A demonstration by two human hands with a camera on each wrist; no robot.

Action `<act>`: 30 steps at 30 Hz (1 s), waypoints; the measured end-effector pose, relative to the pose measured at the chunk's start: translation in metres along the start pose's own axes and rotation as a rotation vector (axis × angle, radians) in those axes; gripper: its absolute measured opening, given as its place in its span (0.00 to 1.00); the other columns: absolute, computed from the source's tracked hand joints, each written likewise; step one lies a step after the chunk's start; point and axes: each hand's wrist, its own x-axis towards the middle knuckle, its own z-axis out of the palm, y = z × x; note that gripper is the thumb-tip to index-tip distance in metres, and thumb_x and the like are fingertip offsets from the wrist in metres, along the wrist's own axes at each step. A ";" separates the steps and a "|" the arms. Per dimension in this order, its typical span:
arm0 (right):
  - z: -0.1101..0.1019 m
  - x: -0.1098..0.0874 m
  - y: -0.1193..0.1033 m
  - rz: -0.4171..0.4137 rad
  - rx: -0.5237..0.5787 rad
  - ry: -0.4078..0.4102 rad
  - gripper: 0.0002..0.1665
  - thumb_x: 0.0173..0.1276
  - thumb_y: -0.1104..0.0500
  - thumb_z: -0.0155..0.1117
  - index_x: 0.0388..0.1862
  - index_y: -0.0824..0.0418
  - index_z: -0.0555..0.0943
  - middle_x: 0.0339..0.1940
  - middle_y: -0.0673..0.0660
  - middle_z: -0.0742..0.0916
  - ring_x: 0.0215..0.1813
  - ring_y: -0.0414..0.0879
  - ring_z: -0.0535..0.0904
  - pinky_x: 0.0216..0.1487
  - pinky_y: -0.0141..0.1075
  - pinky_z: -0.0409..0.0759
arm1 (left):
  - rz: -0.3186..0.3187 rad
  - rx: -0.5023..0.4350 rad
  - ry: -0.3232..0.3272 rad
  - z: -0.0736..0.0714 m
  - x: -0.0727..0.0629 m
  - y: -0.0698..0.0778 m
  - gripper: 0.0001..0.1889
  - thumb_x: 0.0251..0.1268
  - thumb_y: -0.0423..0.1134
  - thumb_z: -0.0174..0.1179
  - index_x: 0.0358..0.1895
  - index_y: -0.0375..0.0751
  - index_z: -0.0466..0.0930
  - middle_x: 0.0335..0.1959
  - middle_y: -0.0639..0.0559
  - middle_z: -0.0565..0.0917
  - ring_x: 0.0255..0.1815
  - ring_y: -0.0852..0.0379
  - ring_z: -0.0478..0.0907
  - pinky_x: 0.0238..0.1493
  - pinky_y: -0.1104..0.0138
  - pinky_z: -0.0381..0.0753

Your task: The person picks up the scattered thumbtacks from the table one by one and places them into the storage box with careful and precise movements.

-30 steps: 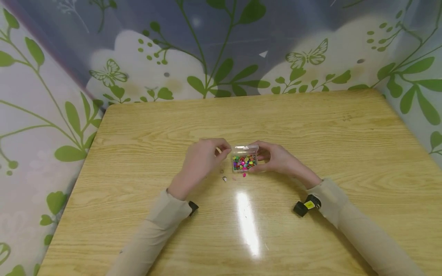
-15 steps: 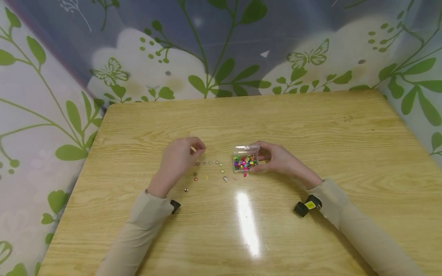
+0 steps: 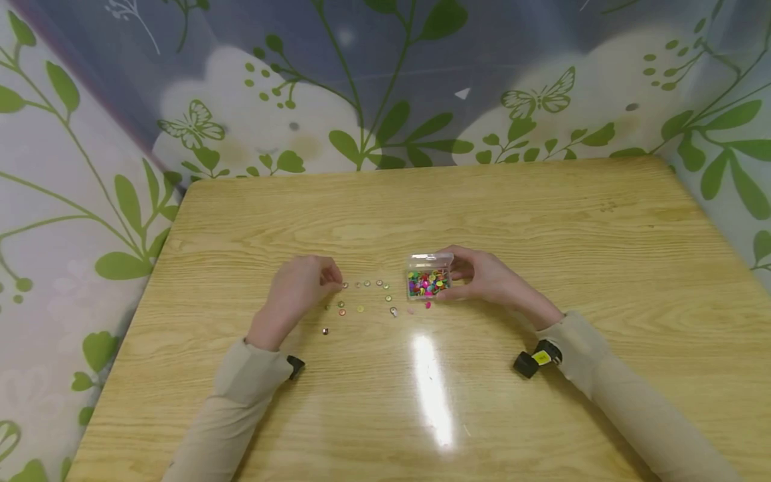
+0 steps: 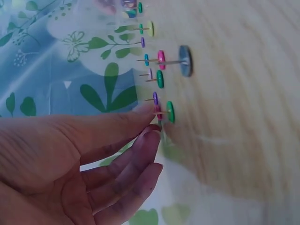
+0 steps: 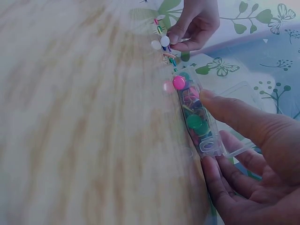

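Observation:
My left hand (image 3: 295,294) is low over the table at the left end of a row of loose thumbtacks (image 3: 367,283). In the left wrist view its thumb and finger pinch at a red thumbtack (image 4: 158,111), partly hidden by the thumb. A green thumbtack (image 4: 170,112) lies beside those fingertips with its pin up. My right hand (image 3: 482,278) grips the right side of a small clear plastic box (image 3: 429,258) with its hinged lid raised. Inside are many coloured thumbtacks (image 3: 426,284). A pink thumbtack (image 5: 179,83) lies just outside the box in the right wrist view.
Several more thumbtacks are scattered on the wooden table (image 3: 385,402), among them a dark one (image 3: 325,331) and a yellow one (image 3: 360,309). Walls with printed leaves (image 3: 391,127) stand behind and beside the table. Each wrist wears a black camera (image 3: 527,364).
My left hand has moved left from beside the box to the far end of the thumbtack row, uncovering the loose thumbtacks. My right hand has stayed on the box.

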 end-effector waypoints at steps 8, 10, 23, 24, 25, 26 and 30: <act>0.000 0.000 0.001 -0.001 0.009 -0.006 0.42 0.55 0.54 0.83 0.68 0.55 0.74 0.57 0.59 0.84 0.59 0.56 0.82 0.64 0.52 0.77 | -0.017 0.033 0.077 -0.002 0.000 -0.003 0.03 0.67 0.34 0.65 0.36 0.38 0.85 0.33 0.45 0.89 0.30 0.51 0.83 0.33 0.58 0.82; 0.000 0.000 0.001 0.002 0.002 -0.003 0.42 0.55 0.54 0.83 0.68 0.54 0.74 0.57 0.59 0.84 0.60 0.57 0.82 0.65 0.52 0.76 | -0.005 0.035 0.108 -0.003 0.000 -0.003 0.03 0.67 0.34 0.65 0.36 0.38 0.84 0.35 0.44 0.89 0.32 0.49 0.86 0.34 0.57 0.83; -0.001 0.000 0.001 0.003 -0.006 -0.005 0.42 0.55 0.53 0.82 0.68 0.55 0.74 0.59 0.60 0.83 0.61 0.57 0.81 0.65 0.51 0.76 | 0.009 -0.068 0.115 -0.004 0.001 0.017 0.06 0.60 0.37 0.73 0.37 0.45 0.86 0.34 0.52 0.90 0.35 0.54 0.86 0.38 0.58 0.81; -0.001 0.000 0.001 0.001 -0.006 -0.006 0.42 0.55 0.53 0.82 0.68 0.55 0.74 0.59 0.60 0.83 0.61 0.57 0.81 0.65 0.51 0.76 | 0.008 -0.064 0.108 -0.003 0.001 0.020 0.05 0.60 0.38 0.73 0.37 0.46 0.86 0.33 0.52 0.90 0.35 0.55 0.86 0.38 0.58 0.81; -0.001 0.000 0.001 0.002 -0.007 -0.006 0.42 0.56 0.53 0.82 0.68 0.55 0.74 0.59 0.60 0.83 0.61 0.57 0.81 0.65 0.52 0.76 | 0.015 -0.060 0.107 -0.003 0.002 0.023 0.05 0.60 0.39 0.73 0.37 0.46 0.87 0.33 0.53 0.90 0.34 0.55 0.86 0.38 0.59 0.81; -0.001 0.000 0.001 0.001 -0.007 -0.007 0.42 0.56 0.53 0.82 0.68 0.55 0.74 0.59 0.60 0.83 0.61 0.57 0.81 0.65 0.52 0.76 | 0.023 -0.057 0.108 -0.002 0.003 0.027 0.05 0.60 0.39 0.73 0.36 0.47 0.87 0.33 0.54 0.90 0.34 0.56 0.86 0.37 0.60 0.80; -0.001 0.000 0.001 -0.008 -0.011 -0.007 0.42 0.56 0.53 0.82 0.68 0.55 0.74 0.59 0.60 0.84 0.60 0.57 0.82 0.65 0.52 0.76 | 0.087 -0.056 0.112 0.004 0.005 0.041 0.04 0.62 0.40 0.73 0.36 0.50 0.87 0.32 0.56 0.90 0.33 0.58 0.86 0.33 0.62 0.80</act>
